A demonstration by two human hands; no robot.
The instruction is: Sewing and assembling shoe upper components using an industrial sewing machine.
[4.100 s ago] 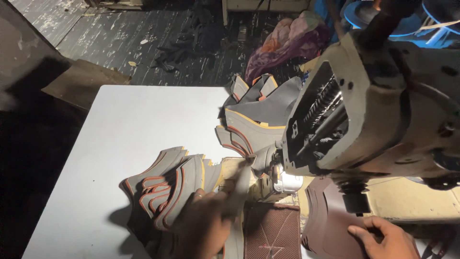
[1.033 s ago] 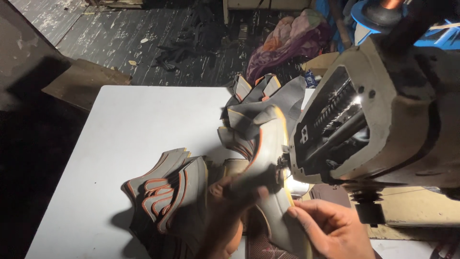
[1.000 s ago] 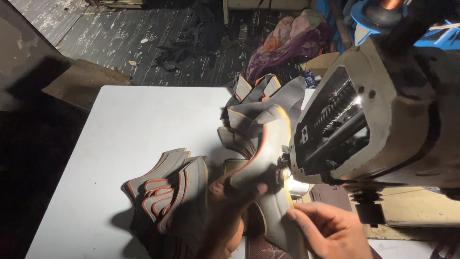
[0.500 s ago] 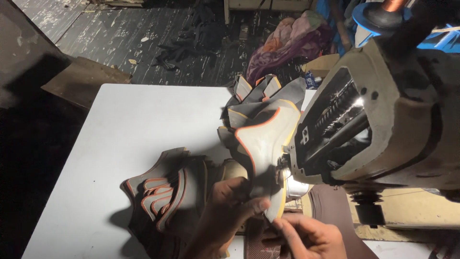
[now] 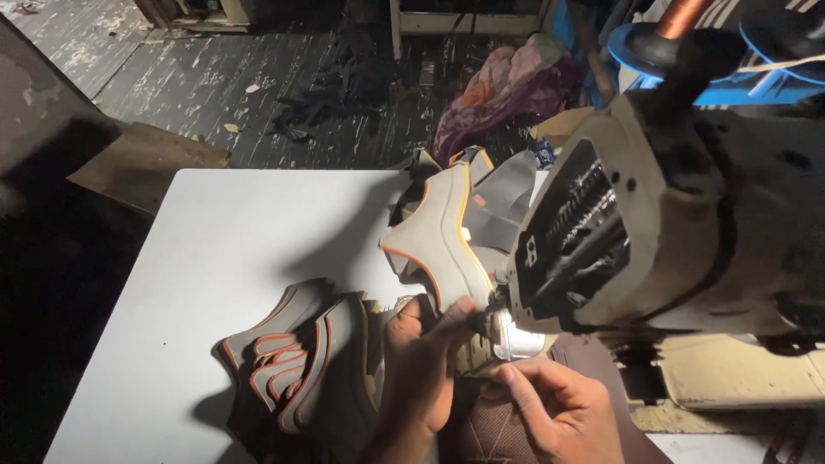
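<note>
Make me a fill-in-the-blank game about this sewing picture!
1. The grey piece held up by the left hand has an ______ edge.
2. The fanned stack of pieces lies on a ______ table.
3. The sewing machine is on the person's ______ side.
4. The right hand rests on a dark ______ piece.

Missing words: orange; white; right; brown

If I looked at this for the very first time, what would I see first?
Probably the big cream sewing machine filling the right side, with a bright little light under its head. Right below it, the left hand and right hand hold a grey shoe piece with orange edges that stands up against the machine. On the white table, to the left of the hands, lies a stack of similar pieces.
</note>
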